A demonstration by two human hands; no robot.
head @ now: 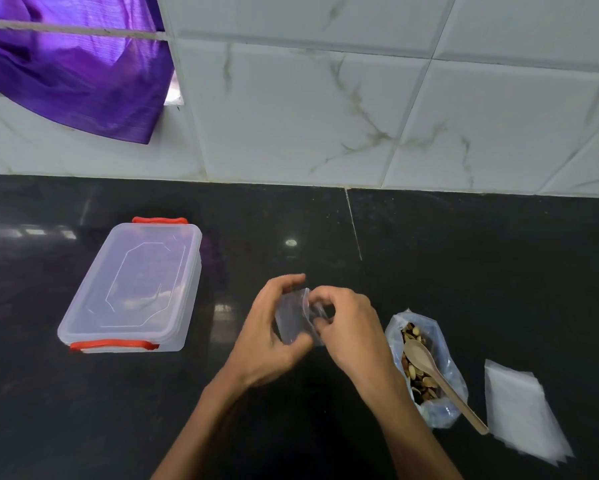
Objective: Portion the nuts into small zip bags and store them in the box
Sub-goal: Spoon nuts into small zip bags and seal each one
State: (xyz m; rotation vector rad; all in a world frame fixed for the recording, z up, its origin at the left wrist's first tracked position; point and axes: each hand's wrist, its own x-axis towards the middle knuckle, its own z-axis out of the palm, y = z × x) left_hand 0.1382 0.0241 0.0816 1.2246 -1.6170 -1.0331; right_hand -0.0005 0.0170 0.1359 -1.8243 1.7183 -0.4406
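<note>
Hands, left hand (pixel 268 327) and right hand (pixel 346 323), both pinching unlabelled zip bag (pixel 293 318).

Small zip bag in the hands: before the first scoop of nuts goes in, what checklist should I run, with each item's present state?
1. Small zip bag held by both hands, left hand and right hand: ok.
2. Bag mouth open: cannot tell, fingers cover it.
3. Nuts reachable, their bag open: ok.
4. Spoon at hand, resting in the nuts: ok.
5. Box ready to receive bags: not ok, lid on.
6. Spare zip bags stacked right of the nuts: ok.
</note>
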